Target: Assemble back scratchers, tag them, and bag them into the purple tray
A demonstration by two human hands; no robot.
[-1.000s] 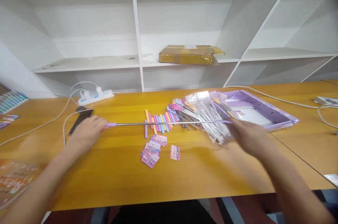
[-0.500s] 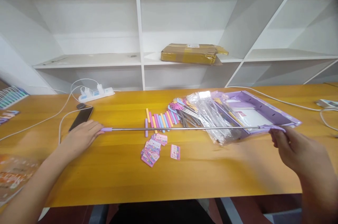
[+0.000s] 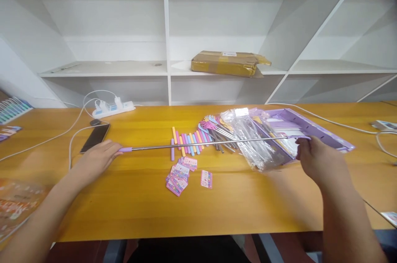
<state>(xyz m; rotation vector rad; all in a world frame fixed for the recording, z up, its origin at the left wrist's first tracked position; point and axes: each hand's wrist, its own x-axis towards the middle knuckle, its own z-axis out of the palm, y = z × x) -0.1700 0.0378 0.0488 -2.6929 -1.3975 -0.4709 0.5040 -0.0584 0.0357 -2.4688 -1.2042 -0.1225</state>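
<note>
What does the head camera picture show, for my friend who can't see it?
Two bare hands, left and right, hold a long metal rod with purple ends over a wooden table. Beyond it lie colorful tubes and a purple tray.

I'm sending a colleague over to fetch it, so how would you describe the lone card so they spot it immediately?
On the wooden table below the white shelving, find the row of pastel sticks. Just nearer the person lie small pink-edged cards. The lone card sits right of the overlapping pile, touching no other card.
</note>
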